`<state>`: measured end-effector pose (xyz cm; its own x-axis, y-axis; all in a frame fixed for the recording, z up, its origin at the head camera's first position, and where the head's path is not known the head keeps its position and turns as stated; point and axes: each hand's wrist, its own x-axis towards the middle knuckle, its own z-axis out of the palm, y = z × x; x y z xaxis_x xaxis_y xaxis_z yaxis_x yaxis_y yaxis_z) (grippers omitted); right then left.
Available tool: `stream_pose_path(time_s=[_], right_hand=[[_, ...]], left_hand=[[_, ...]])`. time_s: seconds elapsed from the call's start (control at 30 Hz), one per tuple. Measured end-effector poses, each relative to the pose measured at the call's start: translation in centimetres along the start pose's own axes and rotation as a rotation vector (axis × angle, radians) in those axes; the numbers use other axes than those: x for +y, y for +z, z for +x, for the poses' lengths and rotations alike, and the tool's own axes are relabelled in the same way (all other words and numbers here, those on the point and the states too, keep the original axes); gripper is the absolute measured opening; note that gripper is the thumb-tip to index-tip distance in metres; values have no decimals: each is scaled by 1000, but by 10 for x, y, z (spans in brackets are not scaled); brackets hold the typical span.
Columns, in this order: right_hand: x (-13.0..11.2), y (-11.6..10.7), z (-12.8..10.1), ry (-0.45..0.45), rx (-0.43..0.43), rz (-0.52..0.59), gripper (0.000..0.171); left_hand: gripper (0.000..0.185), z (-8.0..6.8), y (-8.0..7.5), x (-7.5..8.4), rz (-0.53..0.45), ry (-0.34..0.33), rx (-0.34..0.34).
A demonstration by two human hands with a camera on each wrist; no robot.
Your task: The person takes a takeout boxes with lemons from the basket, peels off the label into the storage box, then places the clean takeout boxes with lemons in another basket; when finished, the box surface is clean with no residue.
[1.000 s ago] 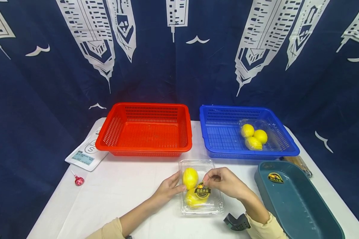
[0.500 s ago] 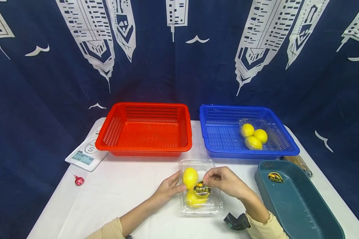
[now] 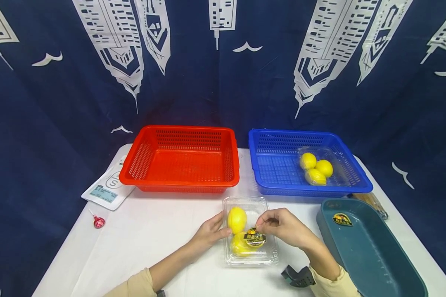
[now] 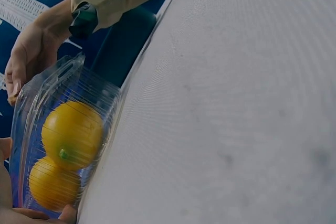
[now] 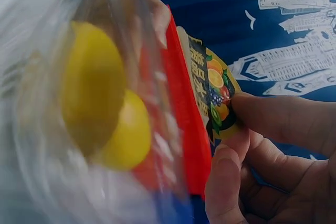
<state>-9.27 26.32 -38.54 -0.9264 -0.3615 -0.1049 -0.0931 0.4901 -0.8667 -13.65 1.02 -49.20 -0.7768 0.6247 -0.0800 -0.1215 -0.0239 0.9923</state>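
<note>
A clear plastic fruit box (image 3: 269, 252) with yellow lemons (image 3: 237, 219) inside lies lid-down-flat on the white table. My left hand (image 3: 207, 234) steadies its left side, thumb and fingers at the edge. Over the box's lid, my right hand (image 3: 285, 227) pinches a round black-and-gold fruit sticker (image 3: 255, 237) between thumb and forefinger. The right wrist view shows the sticker (image 5: 212, 85) standing off the lid, its printed fruit facing outward. From the left wrist, two lemons (image 4: 72, 135) show through the ribbed plastic wall.
Behind stand a red basket (image 3: 187, 165) and a blue basket (image 3: 275, 165); the blue one holds another box of lemons (image 3: 315, 176). A teal tray (image 3: 379, 247) with a sticker (image 3: 342, 219) is at right. A white scale (image 3: 113, 185) and a red lollipop (image 3: 98, 222) lie left.
The right hand has shifted slightly to the right with the sticker, whose tilt has changed a little. The left hand and the box stay in place.
</note>
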Motion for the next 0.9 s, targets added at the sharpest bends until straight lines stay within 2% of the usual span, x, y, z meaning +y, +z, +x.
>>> stream_pose_path(time_s=[0.2,0.4,0.67,0.9], right_hand=[[-6,-18,-20,28,20,-23,15],[-1,-41,-47,54,52,-89,15],[10,-85,-80,231,109,-183,24],[22,-122,-102,271,121,-257,28]], left_hand=[[86,0,-1,1,2,1,4],[85,0,-2,1,-3,3,-9],[86,0,-2,0,-8,-9,3],[86,1,0,0,-9,-15,-2]])
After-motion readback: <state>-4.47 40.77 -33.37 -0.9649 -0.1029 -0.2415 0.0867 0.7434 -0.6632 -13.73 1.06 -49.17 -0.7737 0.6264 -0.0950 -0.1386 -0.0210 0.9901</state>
